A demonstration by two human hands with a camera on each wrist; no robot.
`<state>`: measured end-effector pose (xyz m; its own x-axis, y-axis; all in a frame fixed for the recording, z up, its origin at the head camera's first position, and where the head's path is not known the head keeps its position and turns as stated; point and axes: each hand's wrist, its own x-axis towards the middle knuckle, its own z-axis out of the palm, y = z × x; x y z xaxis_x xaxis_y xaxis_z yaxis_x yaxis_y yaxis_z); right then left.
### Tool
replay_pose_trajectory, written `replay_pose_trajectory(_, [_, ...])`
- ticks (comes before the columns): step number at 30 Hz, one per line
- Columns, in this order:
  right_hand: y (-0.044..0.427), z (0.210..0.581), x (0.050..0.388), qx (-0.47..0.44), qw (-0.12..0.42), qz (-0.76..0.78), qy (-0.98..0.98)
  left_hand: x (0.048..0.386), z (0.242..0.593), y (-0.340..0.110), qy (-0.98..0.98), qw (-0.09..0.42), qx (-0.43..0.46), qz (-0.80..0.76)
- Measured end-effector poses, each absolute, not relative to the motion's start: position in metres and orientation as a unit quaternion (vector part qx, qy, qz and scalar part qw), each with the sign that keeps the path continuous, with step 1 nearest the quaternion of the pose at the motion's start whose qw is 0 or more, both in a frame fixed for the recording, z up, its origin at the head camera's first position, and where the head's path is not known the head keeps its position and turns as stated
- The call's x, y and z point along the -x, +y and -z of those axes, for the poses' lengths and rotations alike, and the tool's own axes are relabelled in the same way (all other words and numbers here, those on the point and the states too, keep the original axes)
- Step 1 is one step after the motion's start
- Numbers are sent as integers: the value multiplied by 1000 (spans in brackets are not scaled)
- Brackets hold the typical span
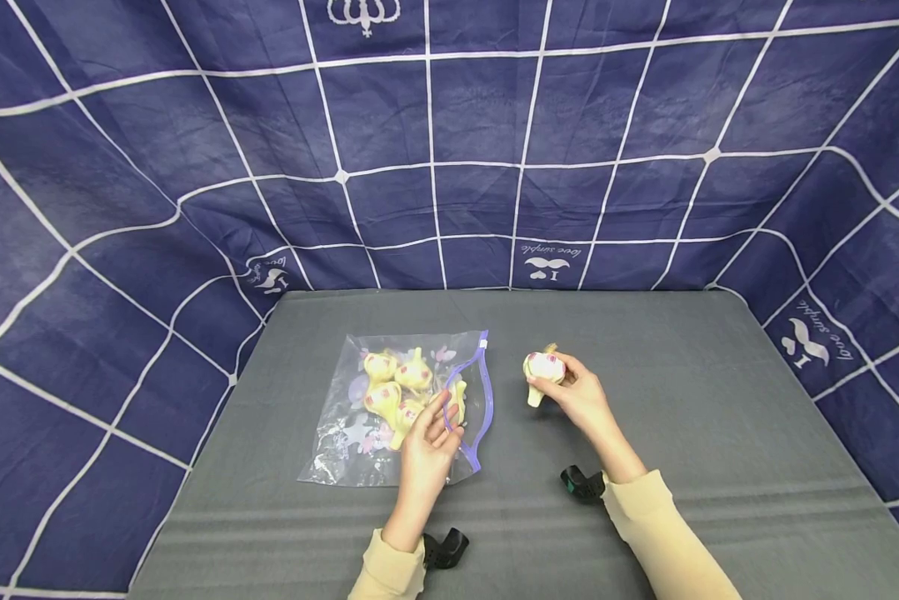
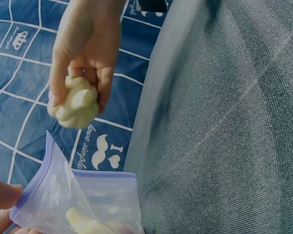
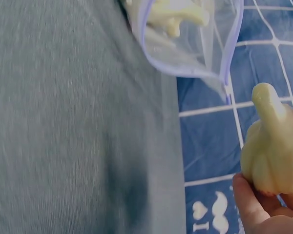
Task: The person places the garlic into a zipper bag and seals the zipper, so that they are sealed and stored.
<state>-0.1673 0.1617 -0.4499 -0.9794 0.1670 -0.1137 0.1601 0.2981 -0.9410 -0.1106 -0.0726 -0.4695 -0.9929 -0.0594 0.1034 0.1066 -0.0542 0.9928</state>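
Note:
A clear zip bag (image 1: 329, 454) with a purple zip rim (image 1: 488, 404) lies on the grey cloth, its mouth gaping toward the right. Several pale yellow garlic bulbs (image 1: 382, 398) with pinkish marks are inside it. My left hand (image 1: 423, 458) pinches the bag's near edge at the mouth; in the left wrist view the thumb (image 2: 4, 194) and fingers hold the purple rim. To the right of the bag, my right hand (image 1: 587, 400) grips another garlic bulb (image 1: 544, 367) by its side, apart from the bag. Its stem points toward me, and the right wrist view shows its smooth ribbed body (image 3: 273, 151).
A grey cloth-covered table (image 1: 719, 417) spreads under everything. Dark blue cloth (image 1: 479, 200) with white grid lines hangs behind and at both sides. Black wrist devices sit by the left wrist (image 1: 446, 548) and right wrist (image 1: 582, 483).

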Motion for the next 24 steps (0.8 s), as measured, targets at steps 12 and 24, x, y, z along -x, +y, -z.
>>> replay_pose_trajectory(12, [129,457,164,60,-19,-636,-769,112,469,-73,-686,56,14,725])
replay_pose_trajectory(24, [107,465,163,22,-40,-643,-765,111,469,-73,-694,61,17,717])
